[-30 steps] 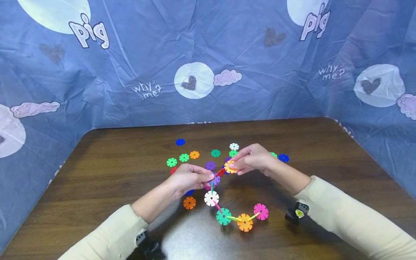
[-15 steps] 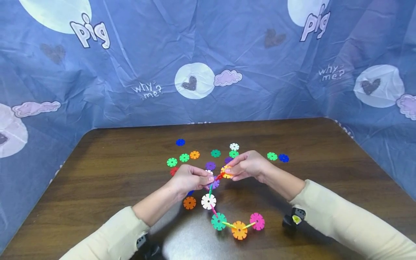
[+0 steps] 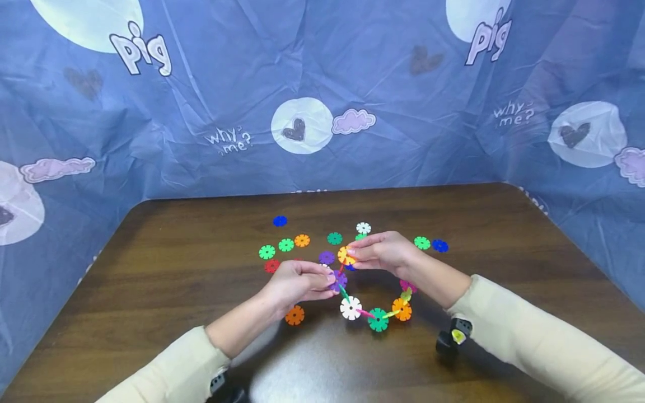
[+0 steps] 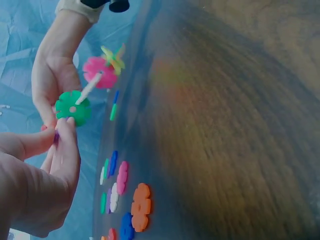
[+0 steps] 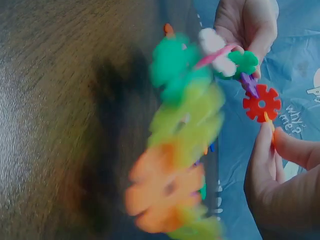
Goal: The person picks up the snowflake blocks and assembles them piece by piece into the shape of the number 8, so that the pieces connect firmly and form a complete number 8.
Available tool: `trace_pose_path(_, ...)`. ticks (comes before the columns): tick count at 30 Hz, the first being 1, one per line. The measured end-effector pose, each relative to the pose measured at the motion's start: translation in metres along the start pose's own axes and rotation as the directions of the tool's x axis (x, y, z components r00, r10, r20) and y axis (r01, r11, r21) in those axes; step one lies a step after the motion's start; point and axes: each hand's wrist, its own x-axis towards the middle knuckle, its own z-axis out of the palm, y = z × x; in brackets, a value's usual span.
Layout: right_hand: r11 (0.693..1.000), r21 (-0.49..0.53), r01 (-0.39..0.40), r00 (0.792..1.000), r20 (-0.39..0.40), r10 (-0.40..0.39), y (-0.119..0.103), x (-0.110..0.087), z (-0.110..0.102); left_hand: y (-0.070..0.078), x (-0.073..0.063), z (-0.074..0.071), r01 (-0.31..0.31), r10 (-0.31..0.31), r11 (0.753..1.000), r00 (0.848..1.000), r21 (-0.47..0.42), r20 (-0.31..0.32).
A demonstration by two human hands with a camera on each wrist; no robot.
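Slotted flower-shaped plastic discs form a chain between and below my hands. My left hand [image 3: 297, 286] pinches a purple disc [image 3: 341, 281] between thumb and fingers. A yellow-orange disc [image 3: 344, 256] is pinched by my right hand [image 3: 387, 254]. Between these two, a red disc [image 5: 262, 103] links them, seen face-on in the right wrist view. From the purple disc the rest hangs in a curve: a small green one, a white disc [image 3: 350, 308], a pink one seen edge-on, a teal-green disc [image 3: 378, 319], yellow pieces, an orange disc [image 3: 402, 309] and a pink end disc [image 3: 407, 286].
Loose discs lie scattered on the brown wooden table [image 3: 151, 280], mostly behind the hands. Among them are a blue disc [image 3: 280, 221], a dark orange disc [image 3: 294, 315] and a light green disc [image 3: 422, 243]. A printed blue cloth [image 3: 201, 101] hangs behind the table.
The hanging part of the chain has swung right and up, its pink end now near the right forearm. My right hand has shifted slightly left, bringing the yellow-orange disc nearer the purple one.
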Motion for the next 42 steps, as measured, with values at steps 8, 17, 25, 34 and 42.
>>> trace_pose_path(8,0.995,-0.09,-0.046,0.996,0.068,0.052,-0.002,0.0,-0.003,-0.001,0.0,0.002,-0.013,0.008,0.99,0.999,0.142,0.033)
trace_pose_path(17,0.993,-0.111,-0.043,0.99,0.129,0.057,0.0,0.0,0.001,0.004,0.008,0.009,0.0,0.008,0.994,0.998,0.112,-0.067)
trace_pose_path(25,0.996,-0.08,-0.046,0.989,0.135,0.056,0.008,0.001,0.006,0.002,0.01,0.01,0.013,-0.004,0.995,0.995,0.099,-0.097)
trace_pose_path(34,0.998,0.001,-0.07,0.987,0.144,0.069,0.02,-0.001,0.008,-0.003,0.013,0.009,0.012,0.003,0.991,0.994,0.134,-0.113)
trace_pose_path(42,0.998,-0.005,-0.069,0.99,0.123,0.069,0.023,-0.001,0.008,-0.003,0.009,0.002,0.016,-0.01,0.989,0.999,0.146,-0.039)
